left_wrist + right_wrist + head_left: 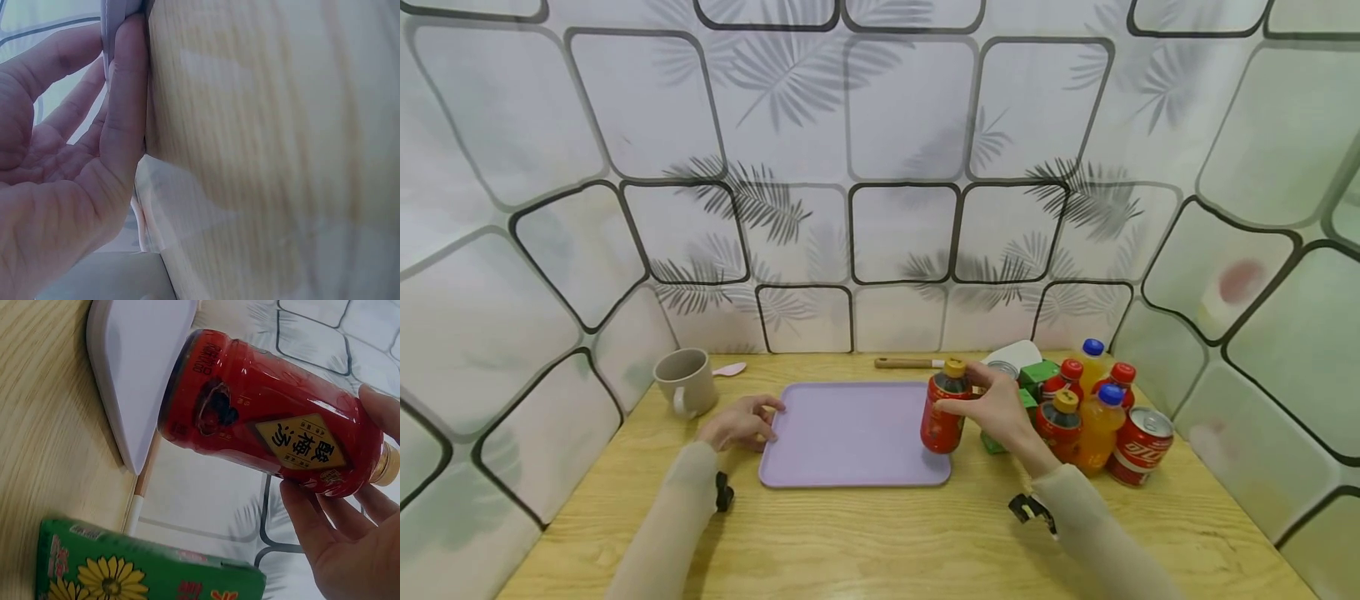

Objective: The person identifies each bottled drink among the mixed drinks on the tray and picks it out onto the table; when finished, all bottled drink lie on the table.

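My right hand (1003,410) grips a red sour plum drink bottle (942,423) with a yellow cap. It holds the bottle nearly upright over the right end of a lilac tray (850,433). In the right wrist view, fingers and thumb wrap the upper part of the bottle (256,412), and its base is close to the tray (134,375). My left hand (745,423) pinches the tray's left rim. The left wrist view shows the thumb on one side of the rim (112,37) and fingers on the other.
To the right stand several drinks: red-capped bottles, an orange bottle (1099,429), a red can (1140,446) and green cartons (150,562). A wooden handle (904,363) lies behind the tray. A grey mug (688,379) and pink spoon (730,369) are at back left.
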Tool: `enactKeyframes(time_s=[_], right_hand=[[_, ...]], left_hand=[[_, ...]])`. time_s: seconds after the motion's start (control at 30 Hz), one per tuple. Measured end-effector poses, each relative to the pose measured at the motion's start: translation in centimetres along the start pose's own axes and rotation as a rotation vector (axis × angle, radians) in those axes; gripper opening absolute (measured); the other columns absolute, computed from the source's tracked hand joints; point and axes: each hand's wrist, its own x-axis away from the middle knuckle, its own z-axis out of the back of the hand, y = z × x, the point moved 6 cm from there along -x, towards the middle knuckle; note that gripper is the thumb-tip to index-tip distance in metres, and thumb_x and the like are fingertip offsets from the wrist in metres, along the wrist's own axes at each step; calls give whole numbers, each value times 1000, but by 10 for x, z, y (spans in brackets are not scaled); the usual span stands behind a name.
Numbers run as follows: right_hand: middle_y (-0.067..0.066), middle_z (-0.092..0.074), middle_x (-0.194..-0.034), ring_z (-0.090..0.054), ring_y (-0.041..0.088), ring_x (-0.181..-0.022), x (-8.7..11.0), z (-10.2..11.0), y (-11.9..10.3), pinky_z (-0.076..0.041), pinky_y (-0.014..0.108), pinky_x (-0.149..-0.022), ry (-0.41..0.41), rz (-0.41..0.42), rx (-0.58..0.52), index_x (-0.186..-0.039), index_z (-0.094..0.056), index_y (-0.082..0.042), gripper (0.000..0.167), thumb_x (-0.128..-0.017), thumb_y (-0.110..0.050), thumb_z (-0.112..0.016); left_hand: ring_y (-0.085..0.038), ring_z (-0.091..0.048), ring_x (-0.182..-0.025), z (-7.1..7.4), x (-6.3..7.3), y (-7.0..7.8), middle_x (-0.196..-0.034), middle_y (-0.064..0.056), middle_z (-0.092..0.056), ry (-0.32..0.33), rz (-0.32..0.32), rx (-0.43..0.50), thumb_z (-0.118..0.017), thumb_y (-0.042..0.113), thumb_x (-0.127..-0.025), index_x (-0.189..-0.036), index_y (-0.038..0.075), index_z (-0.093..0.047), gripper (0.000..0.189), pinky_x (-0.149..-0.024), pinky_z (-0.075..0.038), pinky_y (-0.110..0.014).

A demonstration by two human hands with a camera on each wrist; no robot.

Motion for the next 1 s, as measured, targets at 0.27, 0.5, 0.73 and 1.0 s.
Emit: enactKeyframes(time_s=[0.27, 0.5, 0.73, 1.0], right_hand=[[13, -65, -122, -60, 28, -108, 10, 20, 1, -57, 36, -83, 29, -21, 102, -133, -57, -12, 75, -71, -40, -86], [12, -67, -117, -61, 27, -105, 17, 32, 2, -56, 37, -85, 50, 4, 172, -133, -57, -12, 73, -72, -42, -85], [12, -66, -119, -61, 28, -110, 22, 40, 6, -56, 37, -87, 56, 20, 177, -132, -57, -15, 72, -71, -40, -86], [17, -64, -124, -59, 32, -114, 32, 48, 14, -52, 51, -94, 74, -13, 212, -135, -55, -9, 78, -71, -41, -86]], left_hand=[[-17, -50, -73, 0, 1, 2, -87, -6, -44, -2, -1, -7, -68, -13, -76, -131, -4, -48, 59, -59, -54, -26], [-17, -50, -71, -1, 2, 1, -87, -7, -45, 2, 4, -11, -68, -13, -76, -130, -3, -49, 58, -58, -53, -26], [-17, -49, -71, 0, 1, 1, -87, -7, -45, 3, -4, -15, -68, -13, -75, -129, -4, -49, 58, -58, -53, -26], [-17, -49, -71, 2, 0, -1, -87, -7, -45, 22, 8, -21, -68, -13, -75, -129, -2, -51, 58, -58, -53, -26]])
